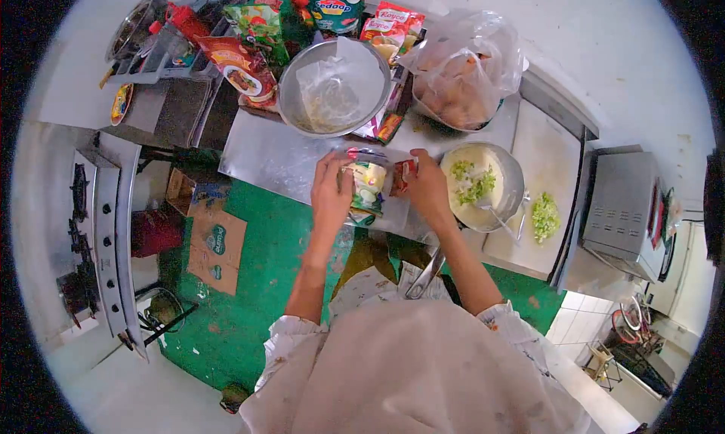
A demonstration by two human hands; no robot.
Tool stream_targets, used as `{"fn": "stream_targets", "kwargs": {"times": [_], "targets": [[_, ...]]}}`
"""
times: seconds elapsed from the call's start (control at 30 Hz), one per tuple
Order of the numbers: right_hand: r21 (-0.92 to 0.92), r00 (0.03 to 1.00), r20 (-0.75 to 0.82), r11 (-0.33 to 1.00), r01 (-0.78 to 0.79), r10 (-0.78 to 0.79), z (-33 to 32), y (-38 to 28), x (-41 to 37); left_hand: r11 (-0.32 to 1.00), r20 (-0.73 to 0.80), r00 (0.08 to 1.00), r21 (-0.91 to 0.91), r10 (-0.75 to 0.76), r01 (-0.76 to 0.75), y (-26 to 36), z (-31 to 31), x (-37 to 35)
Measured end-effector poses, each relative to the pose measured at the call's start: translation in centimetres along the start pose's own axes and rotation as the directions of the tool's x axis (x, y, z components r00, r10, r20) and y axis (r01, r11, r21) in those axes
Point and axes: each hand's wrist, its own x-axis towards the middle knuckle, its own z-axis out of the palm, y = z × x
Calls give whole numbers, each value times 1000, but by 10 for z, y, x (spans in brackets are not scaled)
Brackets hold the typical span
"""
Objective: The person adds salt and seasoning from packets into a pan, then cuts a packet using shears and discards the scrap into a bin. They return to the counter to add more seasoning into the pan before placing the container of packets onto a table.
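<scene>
My left hand (332, 186) has its fingers curled against the side of a yellow and green seasoning packet (368, 179) at the front of the metal table. A small red sachet (403, 176) is pinched in my right hand (430, 189), just right of that packet. Beside my right hand stands a pan (516, 183) of pale batter with chopped green pieces on top and a spoon (495, 212) resting in it. Its handle (427, 274) points towards me. More chopped greens (544, 217) lie on a white cutting board (521, 247) to the right.
Behind my hands sits a steel bowl (294, 106) with a clear plastic bag inside. A plastic bag of brownish food (461, 79) stands at the back right. Several seasoning packets (336, 10) line the wall. A stove (106, 245) is left, a toaster oven (621, 204) right.
</scene>
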Motion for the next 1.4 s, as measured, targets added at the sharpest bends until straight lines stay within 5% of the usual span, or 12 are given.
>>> {"fn": "stream_targets", "kwargs": {"times": [0.2, 0.3, 0.4, 0.47, 0.57, 0.7, 0.93, 1.0, 1.23, 1.3, 1.37, 1.4], "targets": [[-199, 991, -136, 979, -41, 14, -22, -9, -1, 999, -54, 998, -27, 37, -39, 16, 16, 9], [-270, 913, -296, 941, 203, -282, -36, -28, -17, 997, 19, 997, -28, 71, -71, 14, 4, 9], [-154, 927, -69, 922, 355, -369, -25, -38, -51, 987, 59, 985, -11, 162, -161, 3, -1, 9], [-176, 899, 259, 898, 404, -354, -3, -40, -60, 987, 94, 983, -15, 160, -160, 6, -6, 11], [-300, 912, 343, 894, 332, -224, 21, -34, -52, 989, 157, 977, -27, 145, -142, 8, -10, 14], [-333, 897, 405, 885, 326, -179, 27, -33, -45, 982, 159, 970, -64, 185, -177, 9, -9, 15], [-307, 935, 220, 890, 336, -277, 15, -42, -52, 995, 207, 973, -17, 97, -96, 13, -8, 14], [-319, 943, 237, 898, 303, -233, 3, -46, -54, 975, 234, 956, 87, 178, -203, 13, -7, 14], [-165, 943, 234, 946, 278, -237, -25, -5, -54, 959, 249, 951, 168, 181, -226, 19, 3, 9], [-150, 946, 245, 956, 252, -211, -47, -6, -56, 957, -5, 971, 173, 238, -234, 26, 1, 4], [233, 984, 131, 969, 86, -119, -79, -14, -59, 976, -55, 978, 98, 202, -196, 45, -6, -2], [235, 986, 123, 968, 83, -115, -90, -17, -61, 988, -105, 982, 18, 154, -153, 58, -10, -6]]}}
